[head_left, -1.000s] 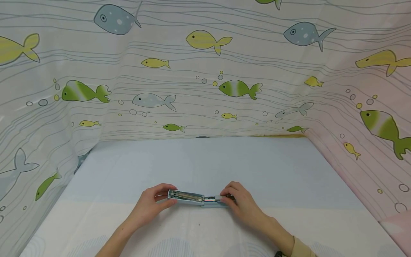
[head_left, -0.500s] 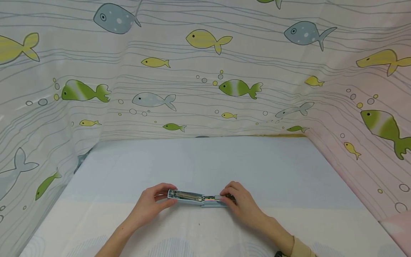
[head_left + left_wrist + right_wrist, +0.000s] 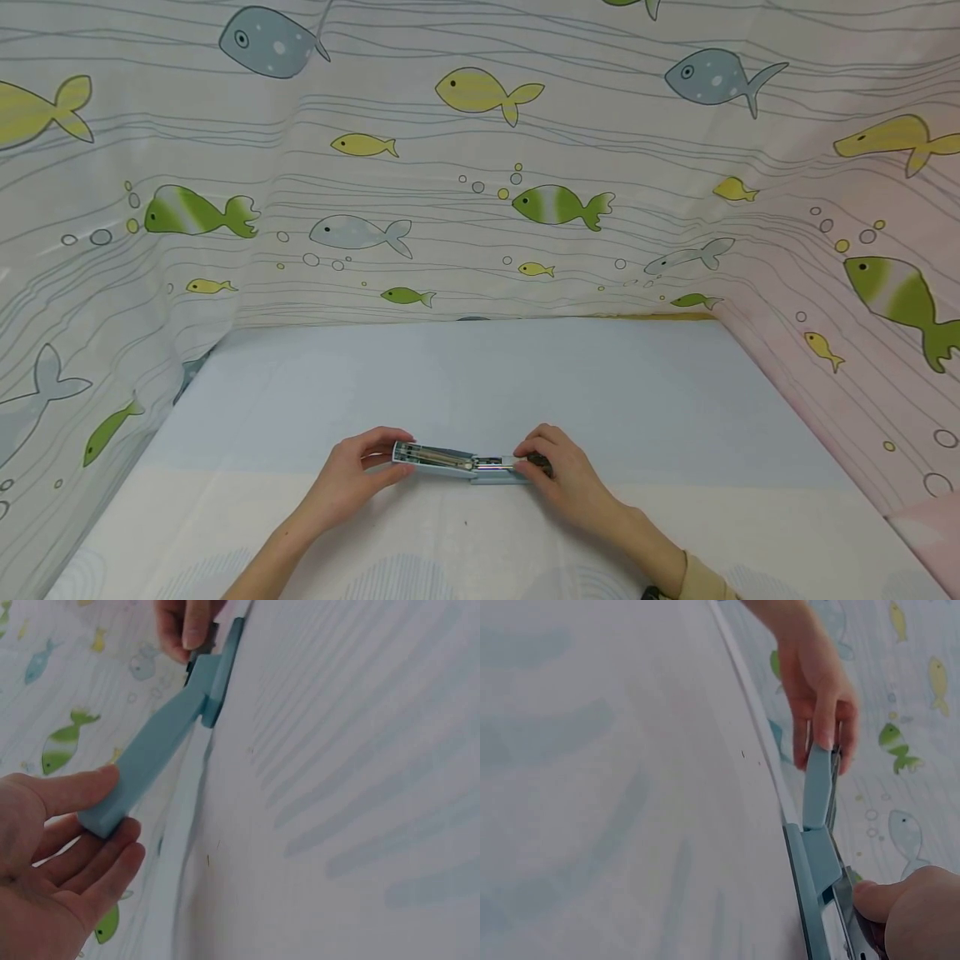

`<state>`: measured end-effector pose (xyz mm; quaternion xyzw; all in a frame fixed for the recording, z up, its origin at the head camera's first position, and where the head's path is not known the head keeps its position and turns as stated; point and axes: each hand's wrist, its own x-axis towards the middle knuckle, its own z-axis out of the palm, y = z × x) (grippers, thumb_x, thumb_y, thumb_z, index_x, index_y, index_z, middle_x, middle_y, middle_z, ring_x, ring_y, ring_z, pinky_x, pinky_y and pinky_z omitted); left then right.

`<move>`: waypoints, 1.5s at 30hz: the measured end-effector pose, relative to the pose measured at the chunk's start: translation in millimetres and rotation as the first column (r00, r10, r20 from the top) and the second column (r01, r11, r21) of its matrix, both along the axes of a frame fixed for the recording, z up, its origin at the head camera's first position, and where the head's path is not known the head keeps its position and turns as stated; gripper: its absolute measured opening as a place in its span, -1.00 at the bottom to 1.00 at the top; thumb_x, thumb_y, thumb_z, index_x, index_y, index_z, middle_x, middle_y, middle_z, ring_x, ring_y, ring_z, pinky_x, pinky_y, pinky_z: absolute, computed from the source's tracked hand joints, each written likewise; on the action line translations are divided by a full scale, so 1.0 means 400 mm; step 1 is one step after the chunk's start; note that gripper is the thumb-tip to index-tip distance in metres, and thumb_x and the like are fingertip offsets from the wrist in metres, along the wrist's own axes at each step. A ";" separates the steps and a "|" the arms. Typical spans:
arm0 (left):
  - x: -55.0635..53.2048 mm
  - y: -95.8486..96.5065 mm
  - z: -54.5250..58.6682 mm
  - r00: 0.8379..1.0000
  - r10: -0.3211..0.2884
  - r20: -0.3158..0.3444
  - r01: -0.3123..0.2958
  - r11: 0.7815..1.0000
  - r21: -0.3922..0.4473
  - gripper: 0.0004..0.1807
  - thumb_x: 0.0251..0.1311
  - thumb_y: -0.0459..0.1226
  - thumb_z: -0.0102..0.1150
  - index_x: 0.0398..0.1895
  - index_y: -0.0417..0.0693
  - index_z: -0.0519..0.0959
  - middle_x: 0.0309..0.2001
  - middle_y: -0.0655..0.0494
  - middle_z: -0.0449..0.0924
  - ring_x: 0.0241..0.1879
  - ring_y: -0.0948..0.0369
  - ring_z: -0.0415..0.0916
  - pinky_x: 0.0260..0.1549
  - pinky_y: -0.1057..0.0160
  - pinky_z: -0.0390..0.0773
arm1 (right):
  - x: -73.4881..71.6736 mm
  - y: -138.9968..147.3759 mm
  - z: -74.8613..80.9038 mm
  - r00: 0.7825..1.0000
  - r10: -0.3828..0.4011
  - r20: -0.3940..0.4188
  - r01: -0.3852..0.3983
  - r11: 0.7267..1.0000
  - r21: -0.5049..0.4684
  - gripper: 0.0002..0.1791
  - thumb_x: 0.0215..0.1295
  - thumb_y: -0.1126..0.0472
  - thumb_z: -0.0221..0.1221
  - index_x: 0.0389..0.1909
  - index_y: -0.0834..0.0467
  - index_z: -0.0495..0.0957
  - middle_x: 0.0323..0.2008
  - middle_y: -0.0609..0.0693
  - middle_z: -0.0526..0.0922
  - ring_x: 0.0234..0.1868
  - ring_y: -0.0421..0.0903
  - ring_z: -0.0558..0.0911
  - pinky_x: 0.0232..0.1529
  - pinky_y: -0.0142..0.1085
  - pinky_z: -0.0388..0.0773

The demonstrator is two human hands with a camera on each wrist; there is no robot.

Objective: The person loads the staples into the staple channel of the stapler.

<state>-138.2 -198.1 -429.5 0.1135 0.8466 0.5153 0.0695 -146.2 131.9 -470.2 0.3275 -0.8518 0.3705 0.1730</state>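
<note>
A light blue stapler (image 3: 442, 472) is folded wide open over the table. My left hand (image 3: 360, 467) grips the end of its raised top cover (image 3: 150, 761), thumb on one side and fingers on the other. The inner side of the cover, with a spring and metal parts, faces up in the head view. My right hand (image 3: 566, 471) pinches the metal magazine (image 3: 845, 900) above the blue base (image 3: 801, 881). The magazine's far right part is hidden behind the right fingers. In the left wrist view, the base stands close over the cloth.
A pale blue and white cloth (image 3: 480, 383) covers the table. A tiny dark speck (image 3: 466, 523) lies on it in front of the stapler. Fish-printed curtains (image 3: 450, 183) enclose the back and both sides.
</note>
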 end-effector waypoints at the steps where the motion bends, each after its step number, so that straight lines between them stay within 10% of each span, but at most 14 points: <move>1: 0.000 0.000 0.000 1.000 0.000 0.000 0.000 1.000 -0.001 -0.55 0.14 -0.14 0.45 0.09 -0.01 0.60 0.02 0.02 0.66 0.03 0.11 0.67 -0.02 0.34 0.68 | 0.000 0.000 0.000 1.000 0.001 0.004 -0.001 1.000 -0.002 -0.87 0.26 0.25 0.35 -0.21 0.11 0.62 -0.20 -0.15 0.55 -0.18 -0.26 0.50 -0.20 -0.48 0.58; 45: 0.002 0.005 0.004 1.000 0.007 -0.004 -0.007 1.000 -0.009 -0.58 0.15 -0.17 0.44 0.07 -0.01 0.60 0.03 0.03 0.66 0.04 0.10 0.66 0.04 0.28 0.68 | 0.000 -0.006 -0.026 0.994 0.017 0.105 -0.002 0.990 -0.140 -0.85 0.24 0.30 0.35 -0.19 0.13 0.64 -0.17 -0.13 0.60 -0.21 -0.21 0.59 -0.23 -0.34 0.66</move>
